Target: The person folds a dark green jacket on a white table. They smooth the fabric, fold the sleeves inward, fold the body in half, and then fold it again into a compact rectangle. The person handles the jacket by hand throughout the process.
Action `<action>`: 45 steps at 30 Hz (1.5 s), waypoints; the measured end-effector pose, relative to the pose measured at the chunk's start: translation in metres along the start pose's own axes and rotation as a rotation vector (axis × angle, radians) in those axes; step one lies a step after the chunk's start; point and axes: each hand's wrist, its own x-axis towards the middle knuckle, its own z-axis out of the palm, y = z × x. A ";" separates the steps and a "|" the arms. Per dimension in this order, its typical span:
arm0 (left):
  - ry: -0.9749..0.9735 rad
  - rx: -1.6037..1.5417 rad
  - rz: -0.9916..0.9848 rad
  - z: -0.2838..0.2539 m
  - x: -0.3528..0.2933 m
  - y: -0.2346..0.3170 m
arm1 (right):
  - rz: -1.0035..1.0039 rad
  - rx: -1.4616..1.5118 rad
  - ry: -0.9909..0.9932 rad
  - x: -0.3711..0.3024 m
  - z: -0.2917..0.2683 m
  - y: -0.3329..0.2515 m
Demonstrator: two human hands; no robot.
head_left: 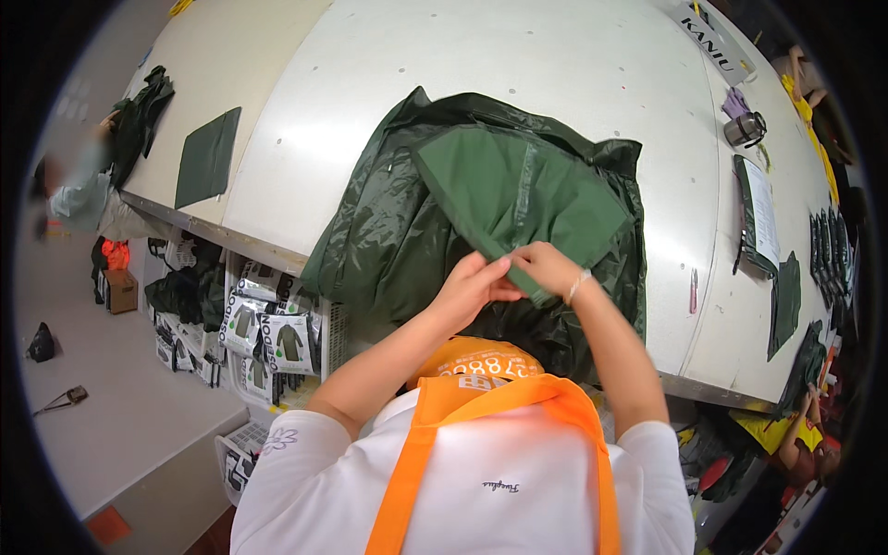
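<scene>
Well left of the grip, a flat green piece lies on the table; here's the left hand pinching an edge of the green garment, which spreads beyond both hands; right hand pinching it too, just beside; well right, a white sheet.

Green garment on white table

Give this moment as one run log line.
left hand: pinching green flap | right hand: pinching same flap | dark green raincoat: spread on white worktable
</scene>
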 end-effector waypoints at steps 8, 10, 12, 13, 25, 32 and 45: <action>-0.099 0.050 0.194 0.002 -0.008 0.031 | 0.141 -0.044 -0.368 0.055 -0.021 -0.008; -0.150 0.165 0.190 -0.034 -0.017 0.040 | -0.151 0.516 0.316 0.020 -0.039 0.012; 0.257 0.582 0.167 -0.085 -0.018 0.027 | -0.161 0.342 0.673 -0.033 -0.060 0.035; 0.476 0.749 0.261 -0.116 -0.012 0.012 | -0.177 0.091 0.805 -0.056 -0.056 0.054; 0.332 0.723 0.744 -0.089 0.054 0.097 | -0.218 0.000 1.133 -0.069 -0.032 0.063; 0.426 1.672 0.992 -0.090 0.054 0.091 | -0.014 -0.089 0.920 -0.062 -0.033 0.092; -0.043 1.871 0.401 -0.067 0.067 -0.064 | 0.018 -0.201 0.961 -0.041 -0.073 0.083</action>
